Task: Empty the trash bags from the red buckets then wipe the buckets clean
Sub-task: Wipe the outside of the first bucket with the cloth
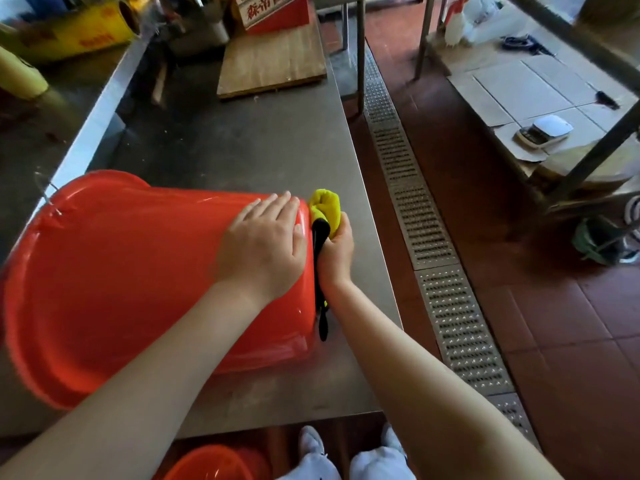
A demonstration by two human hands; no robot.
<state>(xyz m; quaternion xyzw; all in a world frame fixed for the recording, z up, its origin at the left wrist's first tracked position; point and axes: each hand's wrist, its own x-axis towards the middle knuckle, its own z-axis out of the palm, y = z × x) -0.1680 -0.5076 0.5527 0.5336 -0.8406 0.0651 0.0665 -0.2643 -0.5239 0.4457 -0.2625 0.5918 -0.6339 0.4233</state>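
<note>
A: A glossy red bucket (114,282) lies on the dull grey steel desk (249,147), a yellow-and-black cloth (323,216) at its base.

B: And a second red bucket (214,462) shows below the desk edge, beside white shoes (311,441).

A: The floor tiles (554,323) are brick red, crossed by a silver perforated drain grate (433,244).

B: Behind sit a pale wooden board (273,60), a yellow roll (79,32) with red print, and a red box (273,12) with white panel.

steel table (263,140) | wooden cutting board (273,60) at its far end; red carton (273,10) just behind the board | yellow box (69,31) far left | floor drain grate (433,251) along the table's right | kitchen scale (545,129) on flattened cardboard (519,88), well right
</note>
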